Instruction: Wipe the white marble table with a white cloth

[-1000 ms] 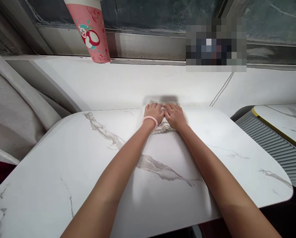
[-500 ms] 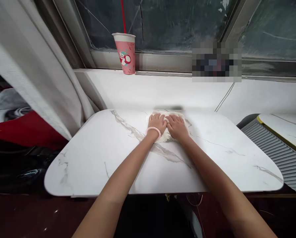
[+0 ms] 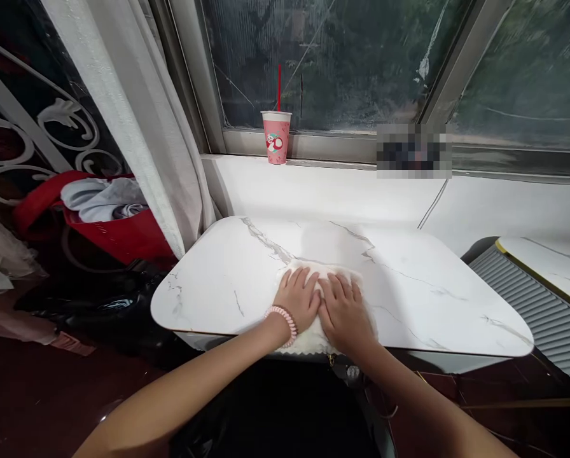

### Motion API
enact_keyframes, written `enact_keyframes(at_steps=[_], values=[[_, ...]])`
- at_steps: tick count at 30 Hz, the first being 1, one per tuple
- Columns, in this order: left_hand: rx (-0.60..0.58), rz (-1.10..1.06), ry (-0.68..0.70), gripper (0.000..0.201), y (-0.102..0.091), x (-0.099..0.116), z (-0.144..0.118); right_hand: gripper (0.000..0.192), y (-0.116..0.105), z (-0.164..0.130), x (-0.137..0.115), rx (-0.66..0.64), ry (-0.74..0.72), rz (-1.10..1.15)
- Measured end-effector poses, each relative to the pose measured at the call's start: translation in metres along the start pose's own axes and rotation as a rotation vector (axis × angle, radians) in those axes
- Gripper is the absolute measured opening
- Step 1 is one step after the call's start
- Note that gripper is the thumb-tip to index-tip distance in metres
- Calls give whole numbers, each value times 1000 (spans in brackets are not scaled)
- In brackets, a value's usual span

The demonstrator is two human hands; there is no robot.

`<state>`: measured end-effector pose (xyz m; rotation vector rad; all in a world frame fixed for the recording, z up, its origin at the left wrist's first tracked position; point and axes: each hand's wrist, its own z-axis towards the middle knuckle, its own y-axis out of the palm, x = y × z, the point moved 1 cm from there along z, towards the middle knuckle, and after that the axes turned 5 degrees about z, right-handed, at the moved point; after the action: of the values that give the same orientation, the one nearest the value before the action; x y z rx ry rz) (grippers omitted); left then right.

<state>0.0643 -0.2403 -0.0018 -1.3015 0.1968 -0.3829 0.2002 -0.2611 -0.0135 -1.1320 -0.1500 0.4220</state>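
2 hands lie flat, side by side, on a white cloth at the near edge of the marble surface. The left hand, with a pink coiled band on its wrist, and the right hand touch at the thumbs. Their fingers are spread and pressed down on the cloth, not curled around it, so it is pinned rather than gripped.

The cloth's near hem already hangs just over the rim of the surface. With no real hold on it, any pull toward the body could, I judge, drag it off the edge onto the dark floor below. Uneven pressure between the 2 palms might also bunch it.

A pink paper cup with a red straw stands on the window sill, well apart from the hands. A white curtain hangs to the left, beside a red bag of clothes.
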Motion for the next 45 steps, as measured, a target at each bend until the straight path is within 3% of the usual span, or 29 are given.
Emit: enact_keyframes(at_steps=[5,12,19,28,33,37,41,45], values=[[29,-10,-23,44,2,-24,14,48,5,29,-4,-75,-49,21],[15,-63,-29,41,17,-44,88,42,32,86,31,-6,60,107],[21,-102,-50,39,33,-76,152,38,62,147,54,52,102,109],[20,-109,-114,39,42,-136,208,42,101,226,44,8,163,70],[19,-113,-140,40,43,-169,217,42,115,251,31,18,115,80],[17,-114,-133,41,41,-184,211,42,118,255,19,27,83,76],[22,-84,-157,41,36,-184,195,41,113,246,8,13,58,99],[10,-55,-167,42,27,-174,164,42,101,217,-9,20,35,103]])
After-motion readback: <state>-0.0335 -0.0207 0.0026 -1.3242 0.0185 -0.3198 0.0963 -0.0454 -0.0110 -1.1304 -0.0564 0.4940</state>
